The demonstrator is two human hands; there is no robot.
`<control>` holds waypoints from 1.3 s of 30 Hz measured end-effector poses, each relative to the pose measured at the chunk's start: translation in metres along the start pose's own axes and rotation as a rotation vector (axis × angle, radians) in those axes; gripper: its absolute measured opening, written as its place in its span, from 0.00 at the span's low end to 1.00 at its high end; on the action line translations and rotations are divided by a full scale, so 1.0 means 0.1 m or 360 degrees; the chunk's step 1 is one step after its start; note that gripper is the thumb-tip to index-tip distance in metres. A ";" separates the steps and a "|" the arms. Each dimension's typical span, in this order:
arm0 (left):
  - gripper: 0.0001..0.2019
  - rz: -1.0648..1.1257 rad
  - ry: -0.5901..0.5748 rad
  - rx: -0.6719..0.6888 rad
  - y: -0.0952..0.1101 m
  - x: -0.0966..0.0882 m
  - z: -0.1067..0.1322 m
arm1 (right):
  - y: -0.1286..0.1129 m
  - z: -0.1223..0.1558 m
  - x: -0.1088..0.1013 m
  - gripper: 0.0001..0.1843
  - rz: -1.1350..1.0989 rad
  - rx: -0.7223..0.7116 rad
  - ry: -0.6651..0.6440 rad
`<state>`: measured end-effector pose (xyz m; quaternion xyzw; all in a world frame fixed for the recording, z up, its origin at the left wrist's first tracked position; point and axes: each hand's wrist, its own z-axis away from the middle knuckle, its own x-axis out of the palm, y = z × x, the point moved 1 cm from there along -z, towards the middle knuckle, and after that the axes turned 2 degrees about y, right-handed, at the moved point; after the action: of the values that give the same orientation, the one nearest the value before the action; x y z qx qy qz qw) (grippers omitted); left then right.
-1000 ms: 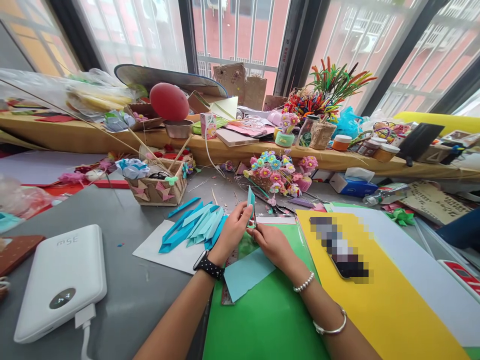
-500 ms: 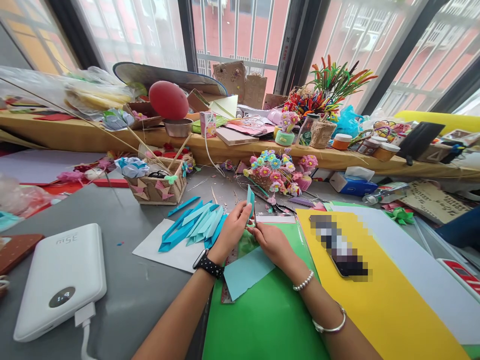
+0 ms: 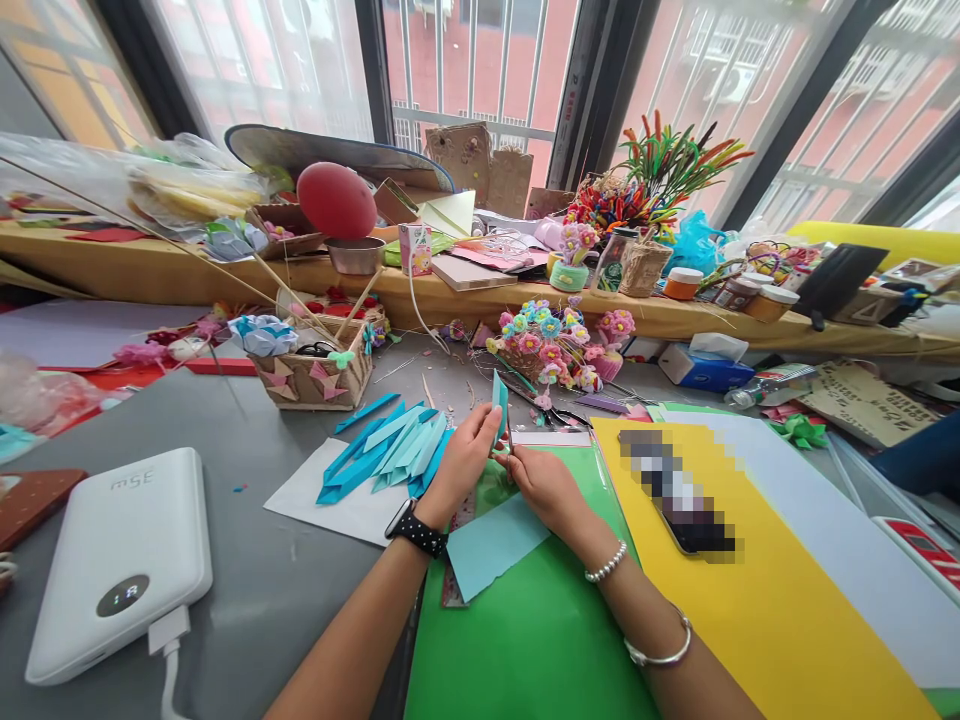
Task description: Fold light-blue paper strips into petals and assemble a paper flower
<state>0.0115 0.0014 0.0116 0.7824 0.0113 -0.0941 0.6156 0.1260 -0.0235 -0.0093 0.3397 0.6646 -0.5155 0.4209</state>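
Observation:
My left hand (image 3: 469, 452) is closed around a folded strip of light blue paper (image 3: 500, 392), which stands upright above the thumb. Right beside it, my right hand (image 3: 546, 485) is closed, its fingertips at the strip's lower end. A thin dark edge shows between the hands, but what the right fingers grip is mostly hidden. Beneath both hands, a light blue sheet of paper (image 3: 495, 548) with a ragged lower edge lies on a green sheet (image 3: 525, 640). Several folded blue paper strips (image 3: 409, 445) are piled on white paper (image 3: 300, 490) left of my left hand.
At left lies a white power bank (image 3: 124, 560) with its cable plugged in. A phone (image 3: 675, 500), partly pixelated, rests on yellow paper (image 3: 757, 600) at right. Behind stand a cardboard box (image 3: 315, 380) with sticks and a bunch of fuzzy flowers (image 3: 551, 345). A crowded shelf (image 3: 465, 300) runs along the windows.

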 end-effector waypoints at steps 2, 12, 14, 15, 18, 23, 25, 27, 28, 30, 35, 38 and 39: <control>0.11 -0.0002 0.0003 -0.0009 0.01 -0.01 0.00 | 0.00 0.00 0.00 0.20 0.0003 0.0004 -0.0001; 0.13 -0.0004 -0.0021 -0.0021 0.02 0.01 -0.01 | 0.00 0.00 -0.01 0.21 0.0031 0.0003 0.0007; 0.12 -0.0015 -0.0011 -0.0017 0.01 0.01 0.00 | 0.00 0.00 -0.01 0.22 0.0023 -0.0002 0.0007; 0.12 -0.0016 -0.0001 -0.0018 0.01 0.00 0.00 | 0.00 0.00 -0.02 0.22 0.0021 -0.0003 0.0006; 0.11 -0.0013 0.0019 -0.0023 0.00 0.00 0.00 | 0.00 0.00 -0.02 0.22 0.0023 0.0004 -0.0003; 0.11 -0.0001 0.0000 -0.0011 0.01 0.00 0.01 | 0.00 -0.01 -0.01 0.23 0.0019 -0.0016 -0.0007; 0.11 0.0006 0.0002 -0.0019 0.01 0.00 0.01 | 0.01 -0.01 -0.01 0.23 0.0023 -0.0012 -0.0010; 0.11 0.0024 0.0017 -0.0026 0.02 0.00 0.00 | 0.01 -0.01 -0.01 0.23 0.0024 -0.0013 -0.0010; 0.11 0.0039 0.0031 -0.0026 0.02 0.00 0.00 | 0.01 -0.01 -0.01 0.24 0.0022 -0.0017 -0.0008; 0.11 0.0088 0.0069 -0.0034 0.02 -0.01 0.00 | 0.01 -0.01 -0.01 0.24 0.0016 -0.0024 0.0000; 0.13 0.0494 0.0081 -0.0353 0.01 -0.03 0.03 | 0.02 0.00 -0.05 0.22 0.0034 -0.0008 0.0059; 0.16 0.0702 0.0078 -0.0513 -0.02 -0.05 0.03 | 0.04 0.00 -0.12 0.20 0.0042 0.0009 0.0097; 0.17 0.0741 0.0071 -0.0544 -0.03 -0.06 0.03 | 0.05 0.00 -0.15 0.20 0.0048 0.0022 0.0101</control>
<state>0.0049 0.0002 0.0093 0.6508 -0.1395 0.0701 0.7430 0.1369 -0.0228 0.0018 0.3687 0.6690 -0.5026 0.4049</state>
